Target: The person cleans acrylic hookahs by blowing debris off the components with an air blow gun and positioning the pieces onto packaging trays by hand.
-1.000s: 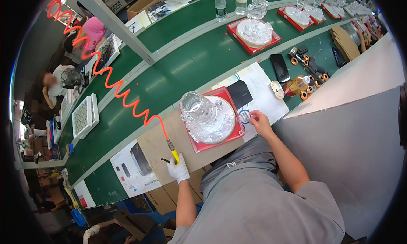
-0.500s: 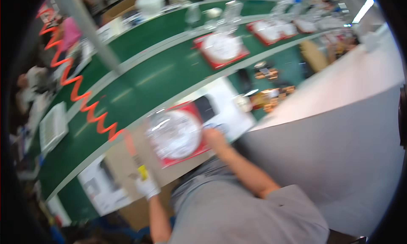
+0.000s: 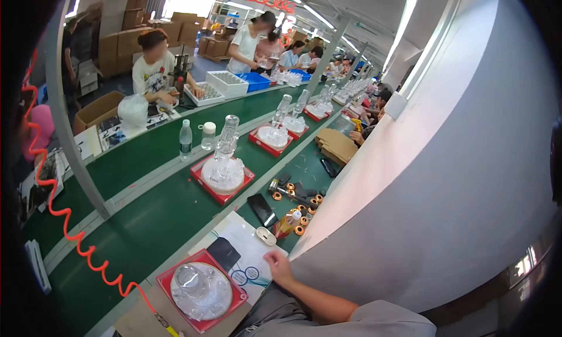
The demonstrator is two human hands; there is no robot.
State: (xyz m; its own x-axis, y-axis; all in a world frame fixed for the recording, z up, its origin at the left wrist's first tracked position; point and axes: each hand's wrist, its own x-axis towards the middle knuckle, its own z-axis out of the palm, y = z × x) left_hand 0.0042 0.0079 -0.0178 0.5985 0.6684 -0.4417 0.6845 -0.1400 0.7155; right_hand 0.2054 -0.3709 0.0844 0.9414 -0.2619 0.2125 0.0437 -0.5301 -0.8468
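A red square tray (image 3: pixel 239 296) lies at the near edge of the bench. On it sits a round white base (image 3: pixel 218 309) with a clear glass vessel and small clear parts, some apparently wrapped in plastic. My right hand (image 3: pixel 280 268) is just right of the tray over a white printed sheet (image 3: pixel 250 252), fingers loosely bent and nothing visible in them. At the lower edge, the yellow fitting (image 3: pixel 170 330) of a coiled orange air hose (image 3: pixel 88 255) shows beside a sliver of my left hand (image 3: pixel 181 334). The rest of that hand is cut off.
Red trays with glassware (image 3: pixel 222 176) line the green conveyor (image 3: pixel 158 202). A phone (image 3: pixel 261 210), a bottle of amber liquid (image 3: pixel 287 224) and copper-coloured rings (image 3: pixel 301 214) lie right of it. A white curved panel (image 3: pixel 398 220) bounds my right side. Several people sit or stand beyond.
The view has swung up and along the line, bringing the co-workers into sight. My left hand has dropped almost out of the picture. My right hand now shows farther from the tray.
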